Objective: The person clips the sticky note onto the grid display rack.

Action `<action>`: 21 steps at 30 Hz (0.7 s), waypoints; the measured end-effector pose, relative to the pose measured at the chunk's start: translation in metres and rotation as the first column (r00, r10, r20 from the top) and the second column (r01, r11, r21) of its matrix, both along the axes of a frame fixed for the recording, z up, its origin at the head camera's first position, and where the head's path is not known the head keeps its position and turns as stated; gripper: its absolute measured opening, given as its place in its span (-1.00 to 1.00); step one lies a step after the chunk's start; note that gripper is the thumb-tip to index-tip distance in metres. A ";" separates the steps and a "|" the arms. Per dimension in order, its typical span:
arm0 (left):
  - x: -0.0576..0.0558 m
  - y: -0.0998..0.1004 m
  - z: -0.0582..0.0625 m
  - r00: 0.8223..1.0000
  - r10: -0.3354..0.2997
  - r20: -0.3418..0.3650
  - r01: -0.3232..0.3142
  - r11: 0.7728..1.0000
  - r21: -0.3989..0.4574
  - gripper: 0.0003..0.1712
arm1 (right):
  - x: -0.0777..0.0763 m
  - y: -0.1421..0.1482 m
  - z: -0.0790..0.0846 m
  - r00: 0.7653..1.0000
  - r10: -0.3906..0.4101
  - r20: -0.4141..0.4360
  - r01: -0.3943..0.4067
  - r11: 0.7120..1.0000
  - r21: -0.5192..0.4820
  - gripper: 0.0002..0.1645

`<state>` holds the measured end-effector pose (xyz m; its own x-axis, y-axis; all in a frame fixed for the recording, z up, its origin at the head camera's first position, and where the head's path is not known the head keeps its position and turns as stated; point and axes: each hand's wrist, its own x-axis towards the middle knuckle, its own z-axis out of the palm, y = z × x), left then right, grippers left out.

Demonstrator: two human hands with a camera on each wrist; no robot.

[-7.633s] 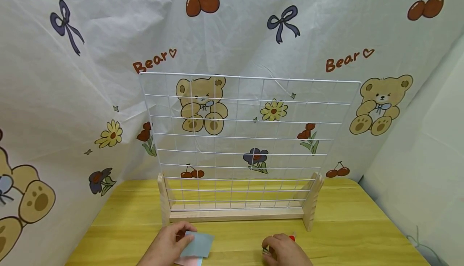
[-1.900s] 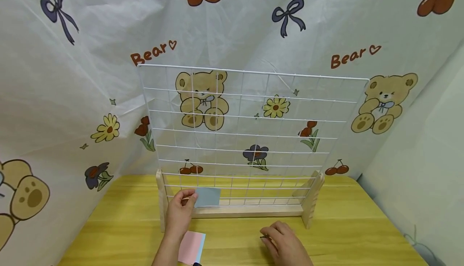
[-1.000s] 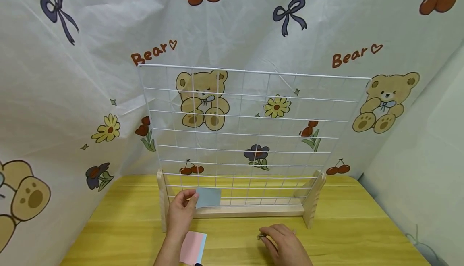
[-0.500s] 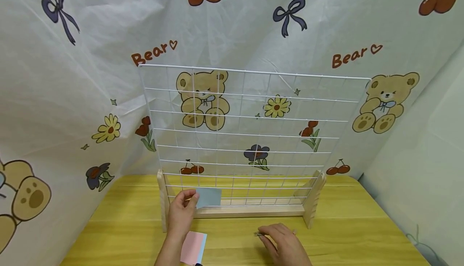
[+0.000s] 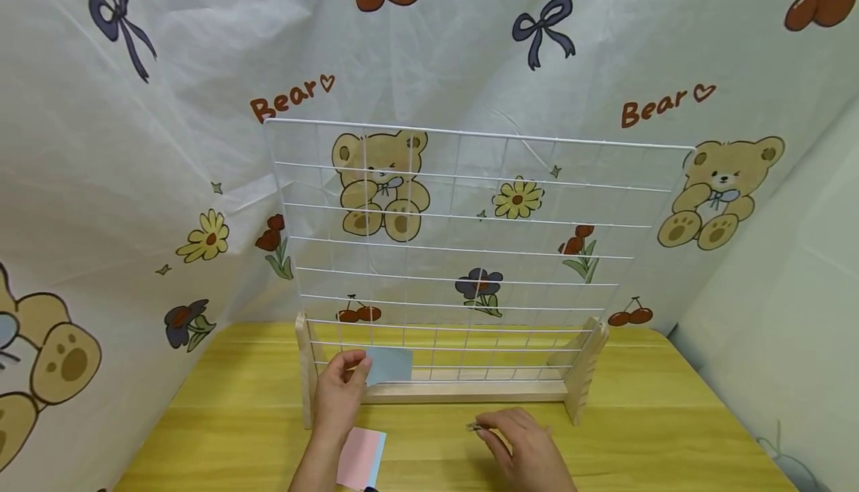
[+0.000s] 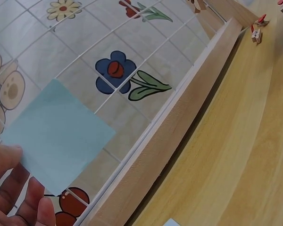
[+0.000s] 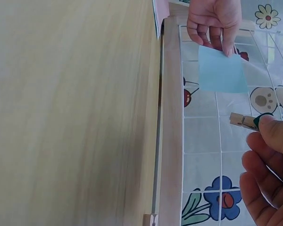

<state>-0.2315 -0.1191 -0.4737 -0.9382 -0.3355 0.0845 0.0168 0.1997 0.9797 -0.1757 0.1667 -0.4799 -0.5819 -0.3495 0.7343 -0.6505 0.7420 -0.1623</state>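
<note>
My left hand pinches a light blue square of paper by its left edge, between thumb and fingers. The paper lies up against the lower left part of the white wire grid, just above the wooden base. My right hand is in front of the grid, to the right of the paper. Between its thumb and index finger it pinches a small wooden clothespin, whose bare wooden end points toward the paper, a short gap away. A dark green piece shows on the clothespin beside the thumb.
Wooden feet hold the grid upright on the yellow wood-grain table. Pink and blue paper sheets lie by my left forearm. More clothespins with red decorations lie at the table's right. A patterned cloth hangs behind.
My left hand has lifted the blue paper from the table sheets to the grid and stays there. My right hand now holds a clothespin and has shifted slightly left, the clothespin showing more.
</note>
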 end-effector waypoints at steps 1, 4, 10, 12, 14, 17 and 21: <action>0.000 0.000 0.000 1.000 0.001 0.000 -0.001 1.000 -0.002 -0.74 | 0.000 -0.001 0.001 1.000 -0.006 -0.004 0.006 1.000 -0.003 -0.57; 0.000 0.000 0.002 1.000 0.002 0.002 -0.002 1.000 -0.001 -0.73 | -0.001 -0.005 0.007 0.999 -0.034 -0.002 0.034 0.999 -0.014 -0.58; 0.000 0.000 0.002 1.000 0.011 0.006 -0.011 1.000 0.003 -0.74 | -0.007 -0.016 0.015 0.999 -0.033 0.001 0.033 0.998 -0.058 -0.59; 0.000 0.001 0.002 1.000 0.012 0.008 -0.012 1.000 0.004 -0.75 | -0.009 -0.019 0.015 1.000 -0.018 -0.016 0.016 0.997 -0.069 -0.60; 0.000 0.001 0.001 1.000 0.012 0.008 -0.012 1.000 0.009 -0.76 | -0.012 -0.023 0.016 1.000 -0.009 -0.025 0.007 0.997 -0.073 -0.62; 0.000 0.001 0.001 1.000 0.012 -0.002 -0.012 1.000 0.017 -0.76 | -0.017 -0.029 0.017 0.999 -0.003 -0.032 0.000 0.997 -0.074 -0.65; 0.000 0.000 0.002 1.000 0.015 -0.009 -0.015 1.000 0.014 -0.76 | -0.022 -0.037 0.020 1.000 -0.001 -0.023 -0.001 0.996 -0.088 -0.67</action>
<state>-0.2315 -0.1190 -0.4722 -0.9322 -0.3510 0.0878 0.0226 0.1859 0.9823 -0.1977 0.1294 -0.4599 -0.5644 -0.2831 0.7755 -0.6547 0.7256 -0.2116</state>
